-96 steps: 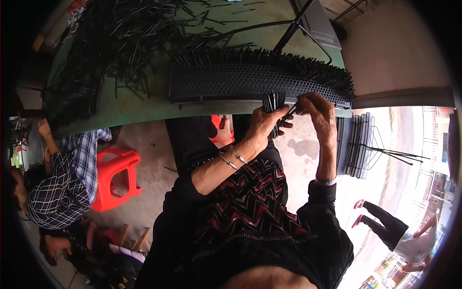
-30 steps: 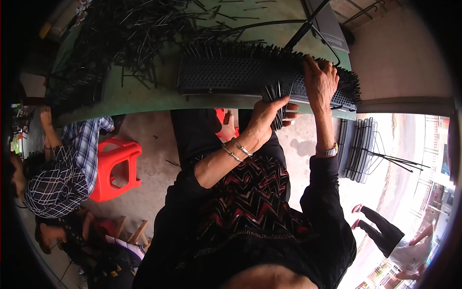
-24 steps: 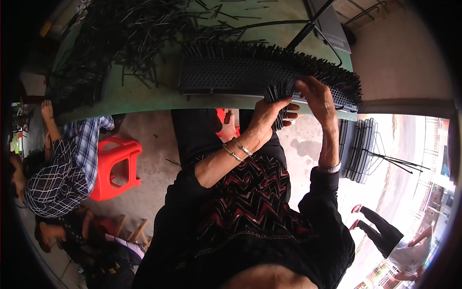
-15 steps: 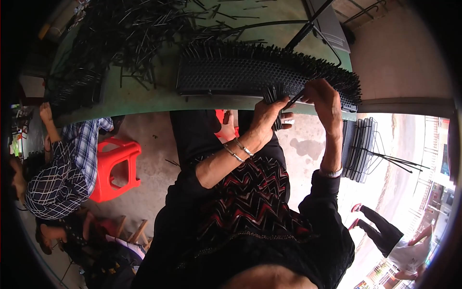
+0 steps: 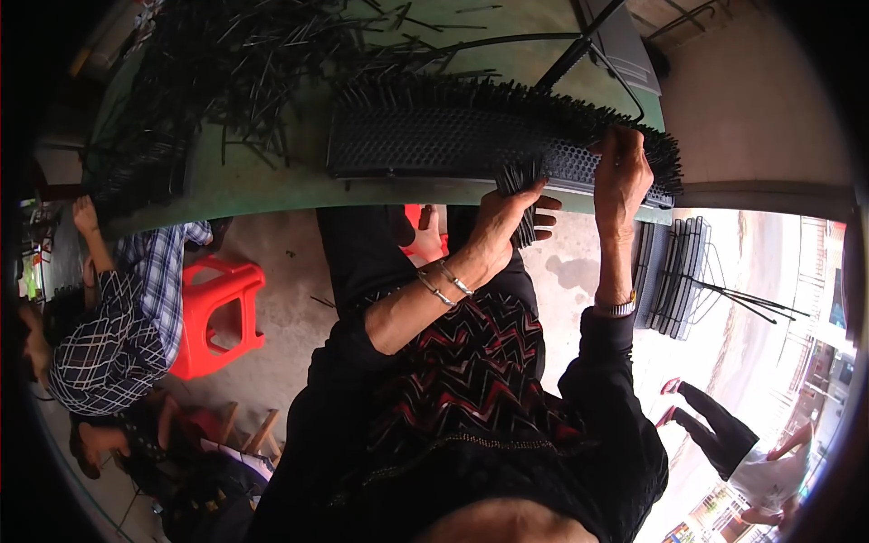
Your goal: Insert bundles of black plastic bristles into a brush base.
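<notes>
A long black perforated block lies along the table's near edge. Thin black sticks stand upright in rows along its far side, while rows of holes show on its near side. My left hand, just off the table edge, is closed round a bundle of black sticks that pokes out above and below the fist. Over the right part of the block, my right hand has its fingers pinched together at the holes, near the upright sticks. What those fingertips hold is hidden.
A large heap of loose black sticks covers the left of the green table. A black metal rod frame rises behind the block. Grey wire-bound slabs stand at the right, a red stool and other people at the left.
My right hand has moved from beside the left hand's bundle, where it held a black stick, to the right and onto the block. My left hand has stayed nearly still.
</notes>
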Tool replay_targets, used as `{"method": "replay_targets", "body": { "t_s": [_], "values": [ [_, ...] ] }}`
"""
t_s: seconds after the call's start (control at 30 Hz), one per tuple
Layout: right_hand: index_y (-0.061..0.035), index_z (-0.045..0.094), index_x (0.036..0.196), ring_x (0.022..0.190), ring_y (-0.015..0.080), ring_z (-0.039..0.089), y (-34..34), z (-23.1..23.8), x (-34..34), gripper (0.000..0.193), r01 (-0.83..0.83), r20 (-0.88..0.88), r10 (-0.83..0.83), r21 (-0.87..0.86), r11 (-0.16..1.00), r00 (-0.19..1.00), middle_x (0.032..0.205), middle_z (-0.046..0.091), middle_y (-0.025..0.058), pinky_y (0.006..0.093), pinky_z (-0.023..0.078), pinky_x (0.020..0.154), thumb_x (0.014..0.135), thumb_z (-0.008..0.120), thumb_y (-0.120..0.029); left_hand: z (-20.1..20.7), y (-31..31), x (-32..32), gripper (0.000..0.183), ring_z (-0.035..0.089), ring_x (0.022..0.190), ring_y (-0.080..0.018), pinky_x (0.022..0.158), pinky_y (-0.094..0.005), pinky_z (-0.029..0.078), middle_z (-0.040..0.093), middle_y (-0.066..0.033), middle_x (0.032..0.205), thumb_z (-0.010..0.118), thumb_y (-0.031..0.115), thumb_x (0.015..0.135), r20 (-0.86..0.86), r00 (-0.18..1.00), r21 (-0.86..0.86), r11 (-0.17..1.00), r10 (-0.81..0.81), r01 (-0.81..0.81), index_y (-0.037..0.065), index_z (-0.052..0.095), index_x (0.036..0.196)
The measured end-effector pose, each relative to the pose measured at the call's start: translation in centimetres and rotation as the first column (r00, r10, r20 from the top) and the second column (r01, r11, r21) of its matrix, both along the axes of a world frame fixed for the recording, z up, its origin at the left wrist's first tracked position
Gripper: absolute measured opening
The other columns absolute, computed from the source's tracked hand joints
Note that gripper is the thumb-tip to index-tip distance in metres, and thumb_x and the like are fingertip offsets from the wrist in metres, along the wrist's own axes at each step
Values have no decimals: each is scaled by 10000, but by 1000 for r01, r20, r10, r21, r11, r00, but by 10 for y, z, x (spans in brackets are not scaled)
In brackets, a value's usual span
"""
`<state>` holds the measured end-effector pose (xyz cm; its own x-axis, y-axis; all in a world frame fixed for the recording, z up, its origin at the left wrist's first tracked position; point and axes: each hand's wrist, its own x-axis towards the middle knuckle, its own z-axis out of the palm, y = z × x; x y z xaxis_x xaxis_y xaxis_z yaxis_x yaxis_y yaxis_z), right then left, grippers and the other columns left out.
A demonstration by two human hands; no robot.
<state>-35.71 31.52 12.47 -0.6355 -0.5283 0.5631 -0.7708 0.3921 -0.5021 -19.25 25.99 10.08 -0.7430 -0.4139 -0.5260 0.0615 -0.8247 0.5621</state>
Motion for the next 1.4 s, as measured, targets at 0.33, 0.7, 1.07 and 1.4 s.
{"method": "replay_targets", "body": {
  "t_s": [0.33, 0.7, 1.07, 1.4],
  "values": [
    [-54, 581, 926, 630, 224, 655, -2, -3, -7, 83, -48, 42, 47, 38, 998, 998, 729, 685, 75, 313, 495, 596, 927, 531, -119, -3, -3, 3, 201, 578, 560, -129, 469, -251, 447, 699, -109, 812, 641, 260, 885, 18, 1000, -35, 999, -12, 12, 63, 637, 925],
    [-151, 670, 1047, 741, 229, 621, -11, -3, 0, 167, -13, -177, 38, 139, 990, 983, 877, 598, 72, 334, 489, 632, 892, 622, -190, -5, -3, 6, 205, 555, 538, -126, 458, -262, 445, 635, -69, 697, 668, 237, 865, -62, 997, -40, 998, 38, -41, 46, 615, 814],
    [-160, 697, 1013, 744, 196, 623, -7, -1, 2, 166, -7, 57, 0, 135, 991, 998, 831, 613, 71, 317, 487, 667, 861, 651, -210, 3, 0, 11, 234, 581, 647, -115, 556, -266, 444, 684, -76, 826, 646, 273, 885, -15, 998, -58, 997, -57, 56, 49, 648, 954],
    [-155, 713, 1017, 747, 194, 615, -10, 2, 2, 179, -69, -37, 75, 136, 988, 997, 876, 609, 60, 317, 482, 663, 852, 667, -207, 0, 0, 10, 216, 572, 625, -113, 536, -270, 443, 666, -57, 794, 644, 267, 891, -22, 999, -22, 999, -28, 28, 66, 654, 970]
  ]
}}
